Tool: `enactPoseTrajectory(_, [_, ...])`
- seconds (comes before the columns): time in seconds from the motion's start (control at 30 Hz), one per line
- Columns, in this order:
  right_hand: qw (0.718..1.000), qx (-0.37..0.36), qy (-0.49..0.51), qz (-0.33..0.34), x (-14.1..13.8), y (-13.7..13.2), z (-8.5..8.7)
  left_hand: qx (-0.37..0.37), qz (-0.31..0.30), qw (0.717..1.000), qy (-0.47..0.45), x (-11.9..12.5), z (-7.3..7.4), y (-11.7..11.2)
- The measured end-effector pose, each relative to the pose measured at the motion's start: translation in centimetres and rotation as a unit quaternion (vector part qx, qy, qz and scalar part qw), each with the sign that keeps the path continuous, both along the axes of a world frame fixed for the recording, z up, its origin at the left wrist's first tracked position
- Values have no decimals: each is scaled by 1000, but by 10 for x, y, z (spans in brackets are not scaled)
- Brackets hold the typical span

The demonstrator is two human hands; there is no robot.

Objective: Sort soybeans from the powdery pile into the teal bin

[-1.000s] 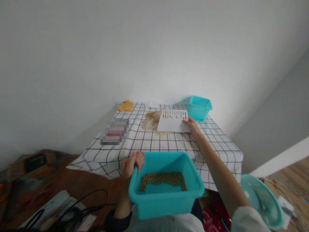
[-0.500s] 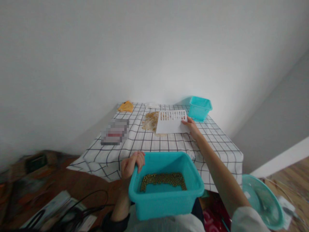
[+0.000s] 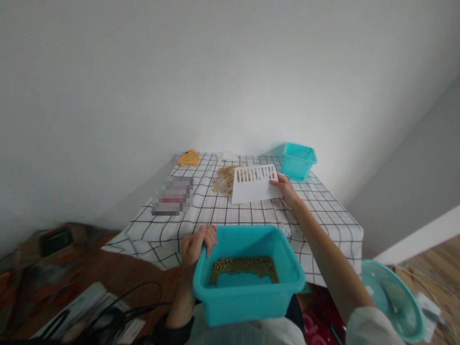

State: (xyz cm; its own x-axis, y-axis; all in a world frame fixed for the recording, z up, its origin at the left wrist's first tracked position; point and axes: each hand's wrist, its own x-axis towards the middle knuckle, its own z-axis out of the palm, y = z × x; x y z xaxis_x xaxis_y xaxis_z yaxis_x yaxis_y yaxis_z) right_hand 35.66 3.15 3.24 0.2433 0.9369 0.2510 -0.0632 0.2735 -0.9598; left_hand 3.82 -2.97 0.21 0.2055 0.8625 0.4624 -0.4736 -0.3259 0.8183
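My left hand is closed over the left back rim of a turquoise plastic tub, which rests close to my lap. Small round golden-brown balls lie inside it, along the back and sides of its floor. Pinched by its right edge, a flat white board with a row of slots along the top is in my right hand. This board is held tilted above the checked tablecloth. Golden grains lie spread on the cloth to its left, partly hidden behind it.
A second turquoise tub stands at the back right of the table. At the back left lies a yellow cloth; a blurred-out flat object sits nearer me. A turquoise basin is on the floor at right, cables at left.
The white board has turned slightly, its left end now lower, and moved a little toward me. My left hand and the near tub keep their places.
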Motion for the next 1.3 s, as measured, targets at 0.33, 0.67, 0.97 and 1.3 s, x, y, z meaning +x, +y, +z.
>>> enactPoseTrajectory(0.33, [999, 9, 10, -44, 5, 4, -3, -1, -1, 1000, -3, 1, 0, 2])
enactPoseTrajectory(0.67, [1000, -1, 24, -17, 1, 0, 0, -10, -2, 1000, -2, 2, 3, -2])
enactPoseTrajectory(0.97, [1000, -12, 16, 22, -1, -2, 2, -9, -5, 1000, 2, 1, 4, -2])
enactPoseTrajectory(1.3, [999, -30, 7, 41, -3, -3, 3, 2, 7, 1000, -12, 1, -1, -1])
